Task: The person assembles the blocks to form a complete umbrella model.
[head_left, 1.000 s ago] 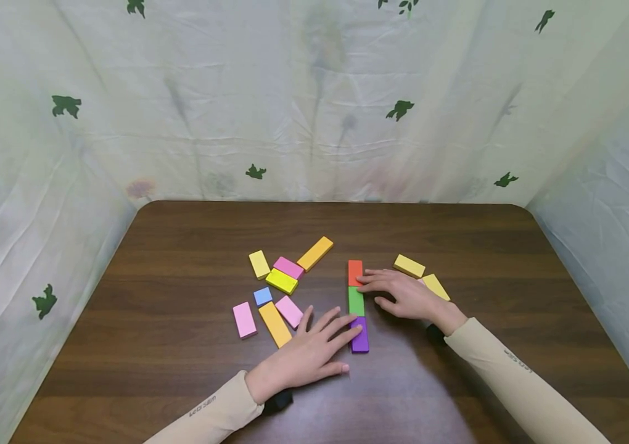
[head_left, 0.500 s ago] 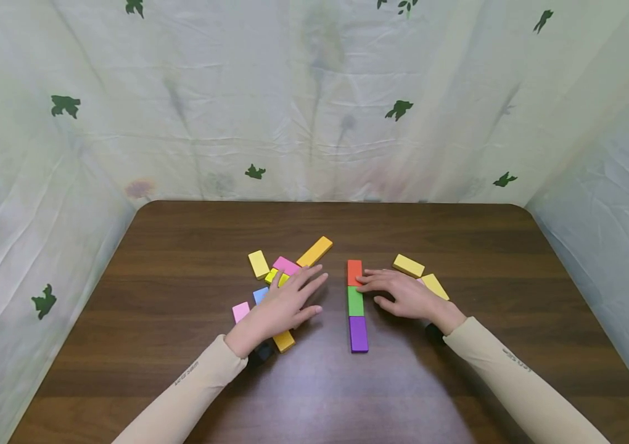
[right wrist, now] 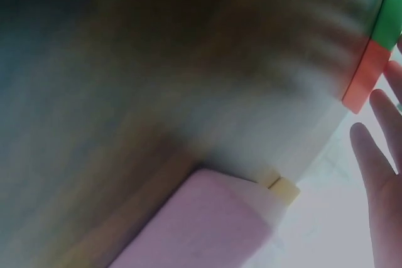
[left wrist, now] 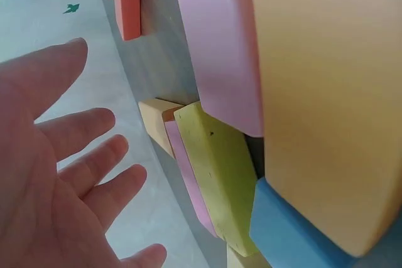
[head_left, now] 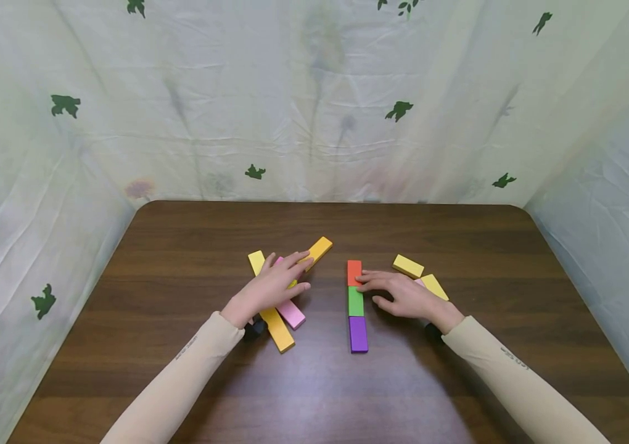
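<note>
In the head view my left hand [head_left: 270, 287] hovers, fingers spread and holding nothing, over a loose group of blocks. Its fingertips reach toward an orange block [head_left: 322, 246]; contact cannot be made out. Beneath and around it lie a yellow block [head_left: 256, 260], a pink block [head_left: 293, 316] and a second orange block [head_left: 279, 333]. The left wrist view adds a lime block [left wrist: 217, 174] and a blue block [left wrist: 289, 230]. My right hand [head_left: 403, 296] rests its fingertips by the joint of a red block [head_left: 354, 270] and a green block [head_left: 356, 302]. A purple block [head_left: 358, 334] continues that straight row.
Right of the right hand lie two pale yellow blocks [head_left: 407, 265], with a pink block [right wrist: 201, 224] partly hidden by the hand. Everything lies on a brown wooden table [head_left: 209, 228]. A pale curtain [head_left: 192, 92] with leaf shapes surrounds its back and sides.
My left hand has left the purple block and moved left and away from me, over the loose blocks. The right hand and the row stay put.
</note>
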The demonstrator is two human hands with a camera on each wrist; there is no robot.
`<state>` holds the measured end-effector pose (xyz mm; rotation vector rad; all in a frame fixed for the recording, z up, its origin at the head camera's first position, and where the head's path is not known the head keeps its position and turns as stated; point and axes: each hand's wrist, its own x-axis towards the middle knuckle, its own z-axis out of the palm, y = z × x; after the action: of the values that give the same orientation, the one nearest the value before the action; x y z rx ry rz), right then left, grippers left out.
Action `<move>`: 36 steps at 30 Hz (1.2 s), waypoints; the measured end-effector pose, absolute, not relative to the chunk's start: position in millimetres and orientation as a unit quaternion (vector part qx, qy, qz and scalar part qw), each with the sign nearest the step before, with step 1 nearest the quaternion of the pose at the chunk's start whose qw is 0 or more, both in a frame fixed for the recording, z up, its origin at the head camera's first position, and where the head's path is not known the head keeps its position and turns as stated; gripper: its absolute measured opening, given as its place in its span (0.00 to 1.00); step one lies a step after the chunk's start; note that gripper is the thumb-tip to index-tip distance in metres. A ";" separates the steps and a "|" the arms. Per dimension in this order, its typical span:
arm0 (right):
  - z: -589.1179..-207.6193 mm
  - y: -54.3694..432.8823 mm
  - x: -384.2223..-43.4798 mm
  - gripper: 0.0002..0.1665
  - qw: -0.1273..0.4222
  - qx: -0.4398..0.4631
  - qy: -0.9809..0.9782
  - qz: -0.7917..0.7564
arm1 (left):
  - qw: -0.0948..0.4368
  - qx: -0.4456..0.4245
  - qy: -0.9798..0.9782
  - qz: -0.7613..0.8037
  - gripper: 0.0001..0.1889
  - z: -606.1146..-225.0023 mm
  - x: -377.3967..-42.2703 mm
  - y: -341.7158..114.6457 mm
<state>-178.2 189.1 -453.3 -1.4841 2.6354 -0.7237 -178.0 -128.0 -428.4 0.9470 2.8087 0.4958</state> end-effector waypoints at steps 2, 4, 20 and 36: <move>-453.1 188.7 -178.0 0.18 0.011 -0.479 0.845 -0.237 | 0.077 0.315 0.932 0.162 0.31 -428.4 -179.9 -127.3; -453.3 188.3 -178.0 0.19 0.007 -0.481 0.843 -0.242 | 0.085 0.313 0.933 0.158 0.31 -429.2 -181.5 -126.9; -454.7 187.1 -179.7 0.20 0.006 -0.489 0.842 -0.230 | 0.116 0.306 0.932 0.158 0.31 -437.9 -191.4 -127.6; -456.8 187.6 -179.8 0.19 0.006 -0.484 0.842 -0.237 | 0.117 0.320 0.927 0.156 0.28 -435.8 -200.1 -121.9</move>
<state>-179.8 187.6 -456.8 -1.5156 2.6362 -0.7408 -200.1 -121.9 -435.8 0.9368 2.7128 0.4579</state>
